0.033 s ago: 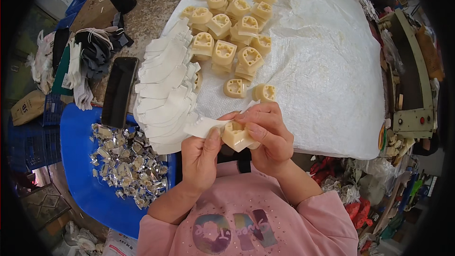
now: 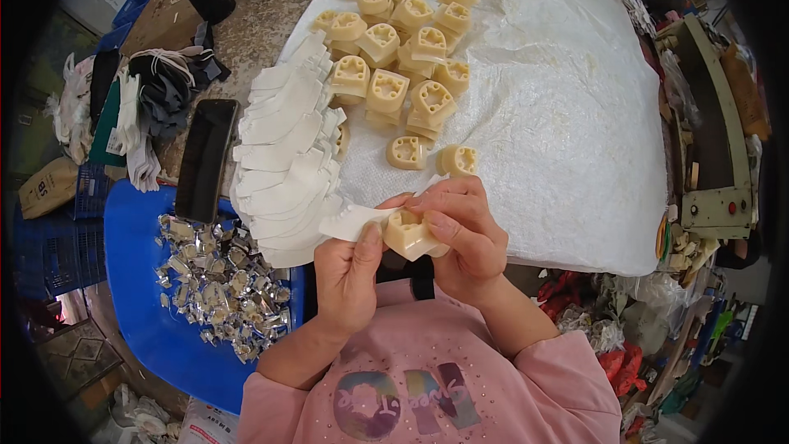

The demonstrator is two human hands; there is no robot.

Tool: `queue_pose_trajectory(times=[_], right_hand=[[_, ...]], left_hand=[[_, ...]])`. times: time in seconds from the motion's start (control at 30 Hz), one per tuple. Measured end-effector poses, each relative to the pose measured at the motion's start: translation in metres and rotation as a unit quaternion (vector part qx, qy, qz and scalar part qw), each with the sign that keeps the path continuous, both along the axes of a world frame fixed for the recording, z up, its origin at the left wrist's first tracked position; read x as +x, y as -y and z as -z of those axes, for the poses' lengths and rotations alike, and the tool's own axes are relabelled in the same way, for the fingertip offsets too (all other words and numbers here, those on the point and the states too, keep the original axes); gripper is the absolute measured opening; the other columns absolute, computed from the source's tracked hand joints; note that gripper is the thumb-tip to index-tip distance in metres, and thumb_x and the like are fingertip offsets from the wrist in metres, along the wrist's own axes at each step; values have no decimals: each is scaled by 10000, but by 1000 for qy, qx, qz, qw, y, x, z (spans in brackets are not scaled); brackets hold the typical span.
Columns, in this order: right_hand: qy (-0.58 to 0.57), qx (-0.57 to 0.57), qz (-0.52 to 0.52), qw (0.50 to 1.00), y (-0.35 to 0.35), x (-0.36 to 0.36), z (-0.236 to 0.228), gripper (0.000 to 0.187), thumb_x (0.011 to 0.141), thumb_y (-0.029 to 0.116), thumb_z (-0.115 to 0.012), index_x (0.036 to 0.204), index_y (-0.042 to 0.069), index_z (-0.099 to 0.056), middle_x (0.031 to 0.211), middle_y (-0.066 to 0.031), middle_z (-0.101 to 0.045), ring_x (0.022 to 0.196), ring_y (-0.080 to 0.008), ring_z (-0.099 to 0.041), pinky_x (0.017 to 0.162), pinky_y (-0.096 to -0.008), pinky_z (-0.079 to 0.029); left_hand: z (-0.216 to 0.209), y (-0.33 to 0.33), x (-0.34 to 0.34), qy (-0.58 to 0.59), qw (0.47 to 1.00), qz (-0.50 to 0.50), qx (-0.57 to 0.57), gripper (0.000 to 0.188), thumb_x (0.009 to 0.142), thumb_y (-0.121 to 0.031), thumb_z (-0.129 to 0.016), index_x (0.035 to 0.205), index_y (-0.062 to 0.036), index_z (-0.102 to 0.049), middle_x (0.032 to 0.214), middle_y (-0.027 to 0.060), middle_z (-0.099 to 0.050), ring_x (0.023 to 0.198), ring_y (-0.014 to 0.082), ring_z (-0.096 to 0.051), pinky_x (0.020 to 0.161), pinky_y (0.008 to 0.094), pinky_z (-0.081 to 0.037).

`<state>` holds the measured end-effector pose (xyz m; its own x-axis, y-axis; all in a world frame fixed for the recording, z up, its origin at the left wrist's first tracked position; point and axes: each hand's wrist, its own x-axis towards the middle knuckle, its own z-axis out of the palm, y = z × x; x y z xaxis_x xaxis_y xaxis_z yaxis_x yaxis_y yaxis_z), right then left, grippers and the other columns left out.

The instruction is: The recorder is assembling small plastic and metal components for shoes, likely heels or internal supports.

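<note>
One block in hand, one strip against it — this one looks partway done.
Over the sheet's near edge, the left hand pinches the strip close to the block, while the right hand grips the block, thumb at its rim. The strip's left end sticks out loose. Left over: at least twenty bare blocks, stacked toward the far left corner, and roughly a dozen strips fanned along the left edge — overlaps prevent exact counts.
</note>
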<state>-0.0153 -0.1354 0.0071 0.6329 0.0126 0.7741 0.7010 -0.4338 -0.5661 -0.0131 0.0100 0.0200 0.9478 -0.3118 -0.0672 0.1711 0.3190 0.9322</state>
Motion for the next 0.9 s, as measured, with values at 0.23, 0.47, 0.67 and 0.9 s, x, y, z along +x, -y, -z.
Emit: queue_pose_trajectory(times=[0.23, 0.47, 0.67, 0.9], right_hand=[[-16, -90, 64, 994, 3, -1, -1, 461, 732, -61, -640, 1124, 133, -493, 984, -112, -633, 792, -262, -502, 719, -383, -411], [15, -112, 87, 990, 7, 4, -7, 323, 615, 10, -649, 918, 112, -609, 916, -41, -624, 775, -234, -466, 733, -390, -323], [-130, -268, 107, 949, 2, -6, -29, 181, 590, 85, -618, 762, 127, -583, 787, -6, -491, 796, -216, -469, 751, -444, -249], [-157, -304, 54, 938, 6, -4, -28, 241, 561, 5, -609, 792, 67, -578, 759, -37, -454, 763, -232, -439, 748, -415, -249]], left_hand=[[4, 1, 1, 142, 987, -21, 79, 417, 993, -212, -354, 1195, 111, -524, 1068, 175, -633, 947, 157, -604, 844, 261, -452], [-17, -4, 6, 131, 969, -114, 175, 283, 963, -121, -444, 1070, 90, -600, 947, 143, -642, 833, 125, -593, 743, 229, -462], [-7, -11, 5, 175, 939, -83, 286, 155, 905, -39, -527, 958, 57, -636, 753, 120, -600, 652, 137, -537, 593, 252, -429], [2, -4, 6, 261, 909, -78, 314, 146, 859, 2, -554, 972, 67, -621, 751, 142, -585, 646, 248, -562, 603, 302, -452]])
